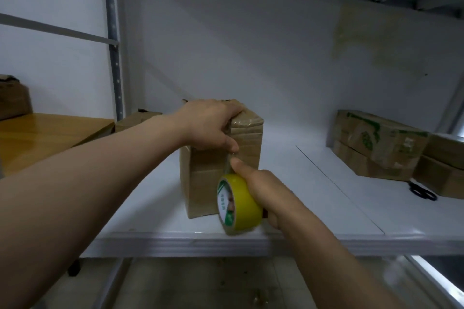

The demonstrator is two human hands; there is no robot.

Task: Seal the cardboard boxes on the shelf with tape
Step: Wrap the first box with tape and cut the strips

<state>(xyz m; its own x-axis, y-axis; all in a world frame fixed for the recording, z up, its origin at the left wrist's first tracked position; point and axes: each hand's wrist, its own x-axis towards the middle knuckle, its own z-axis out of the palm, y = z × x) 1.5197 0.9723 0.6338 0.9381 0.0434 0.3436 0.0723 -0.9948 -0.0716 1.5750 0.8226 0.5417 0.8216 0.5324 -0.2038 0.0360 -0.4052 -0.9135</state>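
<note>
L hand (210,128) grips upright box (200,183), R hand (266,191) holds tape roll (241,206)

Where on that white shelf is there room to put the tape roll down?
Bare shelf lies between the held box and the stacked boxes on the right. The right end is crowded: scissors lie in front of those boxes.

Left arm reached forward; left hand (209,125) clamped over box (206,178) top, thumb pointing down. Right hand (265,190) gripped tape roll (239,204), thumb extended upward. Both forearms bare.
</note>
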